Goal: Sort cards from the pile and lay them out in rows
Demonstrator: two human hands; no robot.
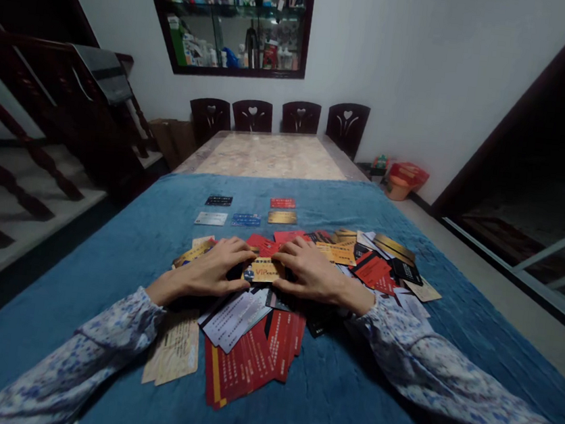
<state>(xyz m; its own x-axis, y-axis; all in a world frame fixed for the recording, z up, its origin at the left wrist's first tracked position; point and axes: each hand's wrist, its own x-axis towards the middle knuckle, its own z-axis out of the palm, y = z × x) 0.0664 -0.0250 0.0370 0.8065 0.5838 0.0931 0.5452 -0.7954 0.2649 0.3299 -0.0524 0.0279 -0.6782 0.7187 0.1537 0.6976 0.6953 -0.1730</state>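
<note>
A gold VIP card (263, 271) is held level between both hands, above a spread of mixed cards. My left hand (218, 264) pinches its left end, with the thumb at the near edge. At the right end my right hand (310, 271) grips it the same way. Below lie red cards (245, 364), white cards (233, 319) and beige cards (178, 346), overlapping. More cards, among them a black card (407, 271) and a red and black card (373, 271), are heaped beside my right forearm.
Farther out, a black card (219, 201), a silver card (211, 219), a blue card (246, 220), a red card (283, 203) and a gold card (282, 217) lie apart on the blue cloth (158, 225). Dark chairs (300, 119) stand behind the table's bare stone end (273, 156).
</note>
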